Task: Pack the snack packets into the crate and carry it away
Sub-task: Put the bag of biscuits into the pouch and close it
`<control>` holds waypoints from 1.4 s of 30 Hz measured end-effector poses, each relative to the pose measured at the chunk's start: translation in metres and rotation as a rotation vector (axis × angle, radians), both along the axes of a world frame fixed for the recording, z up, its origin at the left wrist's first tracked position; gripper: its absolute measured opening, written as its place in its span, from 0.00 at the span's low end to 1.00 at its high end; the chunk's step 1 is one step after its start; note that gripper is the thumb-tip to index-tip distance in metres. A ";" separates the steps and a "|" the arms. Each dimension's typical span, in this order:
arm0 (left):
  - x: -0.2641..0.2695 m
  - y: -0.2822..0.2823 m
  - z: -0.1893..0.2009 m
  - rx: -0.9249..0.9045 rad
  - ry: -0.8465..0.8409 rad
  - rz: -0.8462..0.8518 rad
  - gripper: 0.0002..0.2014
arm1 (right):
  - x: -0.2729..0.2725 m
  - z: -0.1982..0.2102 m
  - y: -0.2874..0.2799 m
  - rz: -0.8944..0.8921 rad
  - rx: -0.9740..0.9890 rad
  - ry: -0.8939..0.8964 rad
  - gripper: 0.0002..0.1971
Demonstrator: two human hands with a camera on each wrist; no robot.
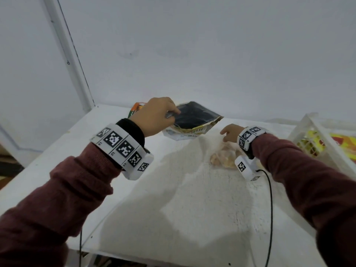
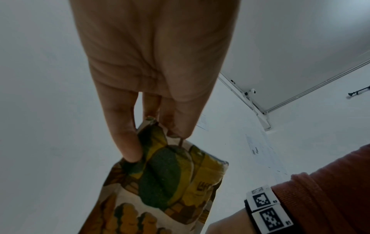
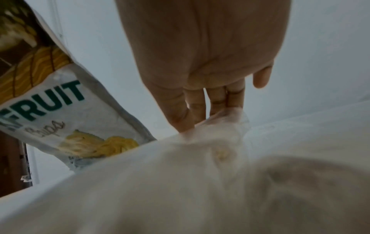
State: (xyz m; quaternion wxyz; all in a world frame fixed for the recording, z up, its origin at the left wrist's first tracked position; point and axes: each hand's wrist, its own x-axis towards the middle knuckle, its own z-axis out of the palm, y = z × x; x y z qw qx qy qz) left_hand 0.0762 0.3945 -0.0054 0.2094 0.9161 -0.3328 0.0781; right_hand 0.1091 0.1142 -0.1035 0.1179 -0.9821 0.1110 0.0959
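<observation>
My left hand [image 1: 170, 114] pinches the top edge of a fruit snack packet [image 1: 192, 122] and holds it above the far part of the white table [image 1: 192, 199]. In the left wrist view the left hand [image 2: 158, 139] grips that packet [image 2: 164, 182], printed in yellow and green. My right hand [image 1: 225, 134] reaches down onto a clear bag of pale snacks [image 1: 224, 158] lying on the table. In the right wrist view its fingers [image 3: 188, 117] are fairly straight and touch the bag's bunched top [image 3: 220, 142]; the thumb stands apart. The white crate [image 1: 308, 135] stands at the right.
Yellow and red packets [image 1: 316, 141] lie inside the crate. An orange and green packet [image 1: 137, 108] lies behind my left hand by the wall. A black cable [image 1: 270, 199] runs from my right wrist across the table. The wall rises directly behind the table.
</observation>
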 end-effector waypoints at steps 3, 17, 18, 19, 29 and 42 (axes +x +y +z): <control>0.000 -0.001 0.000 0.000 0.000 -0.007 0.15 | -0.003 0.009 -0.002 0.027 0.034 -0.064 0.05; 0.000 0.011 0.005 0.039 0.004 -0.016 0.15 | -0.094 0.090 0.042 0.287 0.137 -0.332 0.10; -0.001 0.012 0.005 0.041 0.004 -0.022 0.16 | -0.102 0.089 0.047 0.299 0.127 -0.347 0.10; -0.002 0.013 0.005 0.040 0.003 -0.030 0.16 | -0.109 0.085 0.051 0.302 0.132 -0.363 0.10; -0.013 0.027 0.005 0.054 0.012 -0.105 0.15 | -0.143 0.048 0.075 0.097 0.364 -0.289 0.14; -0.023 0.032 0.009 0.057 -0.011 -0.069 0.17 | -0.128 0.045 0.077 0.131 0.064 -0.178 0.28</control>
